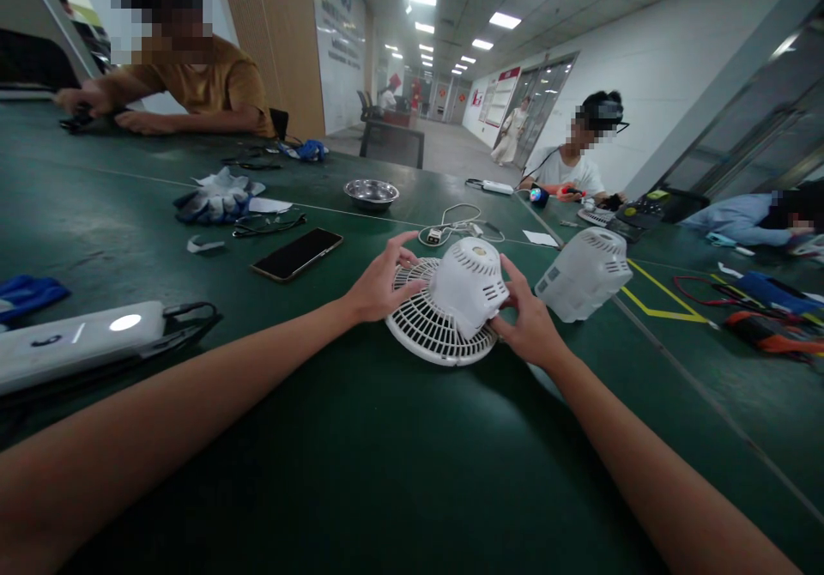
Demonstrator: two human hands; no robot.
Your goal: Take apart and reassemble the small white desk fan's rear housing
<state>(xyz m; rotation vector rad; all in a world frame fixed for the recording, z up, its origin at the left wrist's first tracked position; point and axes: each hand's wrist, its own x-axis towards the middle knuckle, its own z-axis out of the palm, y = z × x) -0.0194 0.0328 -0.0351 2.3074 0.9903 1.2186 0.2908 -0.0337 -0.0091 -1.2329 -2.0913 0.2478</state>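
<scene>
A white fan head (469,283) lies with its round grille (444,348) down on the green table and its vented motor housing facing up. My left hand (384,281) grips the left side of the grille, thumb over the slats and fingers bent at the far rim. On the right, my right hand (529,322) holds the housing's side between thumb and fingers, some fingertips hidden behind it. Just beyond that hand stands a second white plastic housing (583,275) with vent slots, untouched. A white cable (460,223) lies coiled behind the fan.
A phone (297,254), a steel bowl (372,194) and work gloves (222,196) lie left of the fan. A white device with a strap (83,343) is at the near left. An orange multimeter (772,332) lies far right. Several people sit around the table.
</scene>
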